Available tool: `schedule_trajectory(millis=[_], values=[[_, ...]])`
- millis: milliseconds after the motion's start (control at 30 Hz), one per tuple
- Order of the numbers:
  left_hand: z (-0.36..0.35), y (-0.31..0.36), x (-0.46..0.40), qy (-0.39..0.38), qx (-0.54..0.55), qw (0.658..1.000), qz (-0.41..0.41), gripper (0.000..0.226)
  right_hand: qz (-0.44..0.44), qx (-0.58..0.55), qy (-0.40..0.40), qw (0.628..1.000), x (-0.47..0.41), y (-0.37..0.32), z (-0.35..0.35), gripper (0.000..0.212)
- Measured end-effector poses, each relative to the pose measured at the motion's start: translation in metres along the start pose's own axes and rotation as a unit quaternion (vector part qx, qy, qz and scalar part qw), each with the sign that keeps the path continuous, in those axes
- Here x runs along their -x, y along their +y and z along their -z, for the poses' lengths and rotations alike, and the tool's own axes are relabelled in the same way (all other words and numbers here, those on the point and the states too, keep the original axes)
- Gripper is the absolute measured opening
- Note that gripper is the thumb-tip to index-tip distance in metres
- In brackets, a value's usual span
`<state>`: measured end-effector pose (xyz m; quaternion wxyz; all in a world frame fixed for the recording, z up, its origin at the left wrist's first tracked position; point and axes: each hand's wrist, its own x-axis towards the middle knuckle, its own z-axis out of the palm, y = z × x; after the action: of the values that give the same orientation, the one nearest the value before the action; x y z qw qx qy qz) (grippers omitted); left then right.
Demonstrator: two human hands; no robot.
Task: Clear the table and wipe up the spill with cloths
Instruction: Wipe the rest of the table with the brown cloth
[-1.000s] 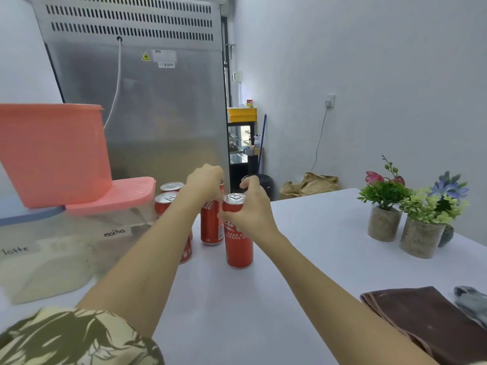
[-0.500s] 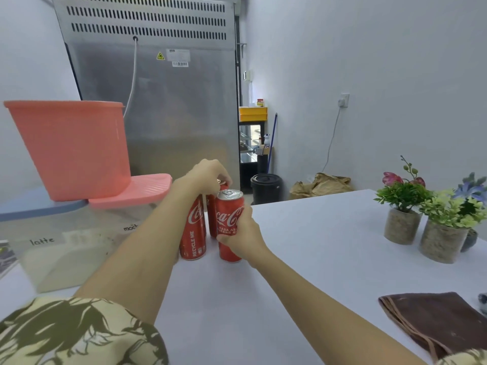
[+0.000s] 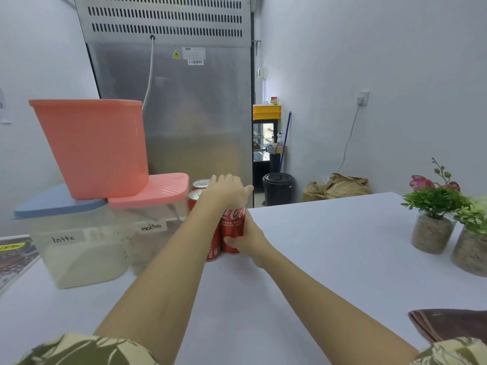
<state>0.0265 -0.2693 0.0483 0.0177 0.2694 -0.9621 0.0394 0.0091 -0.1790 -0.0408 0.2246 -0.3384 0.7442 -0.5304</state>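
Four red cans [image 3: 233, 227] are standing clustered at the table's [image 3: 329, 246] far-left edge; the right hand [image 3: 249, 242] is curling its fingers round the nearest can's lower wall, while the left hand [image 3: 226, 192] is lying loosely spread over the tops. Smooth and thin-walled, probably slippery, each is best gripped mid-body, thumb opposite fingers.

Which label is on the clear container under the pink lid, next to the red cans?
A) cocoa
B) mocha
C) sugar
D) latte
B: the handwritten label on the clear container beneath the pink lid reads "mocha"; "latte" is on the blue-lidded container further left.
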Motion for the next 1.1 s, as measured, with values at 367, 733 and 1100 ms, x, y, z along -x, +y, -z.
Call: schedule_trajectory(millis=[367, 733, 1100], values=[[0.018, 0.064, 0.005, 0.089, -0.022, 0.996, -0.022, 0.070, -0.050, 0.204, 0.106, 0.972, 0.038, -0.031, 0.105, 0.068], [0.001, 0.251, 0.005, -0.130, 0.267, 0.928, -0.224, 0.068, -0.115, 0.256, 0.421, 0.862, 0.129, 0.034, 0.261, 0.039], [-0.048, 0.350, -0.015, -0.110, 0.569, 0.805, -0.125, 0.105, -0.177, 0.017, 0.484, 0.857, 0.128, 0.100, 0.319, 0.084]])
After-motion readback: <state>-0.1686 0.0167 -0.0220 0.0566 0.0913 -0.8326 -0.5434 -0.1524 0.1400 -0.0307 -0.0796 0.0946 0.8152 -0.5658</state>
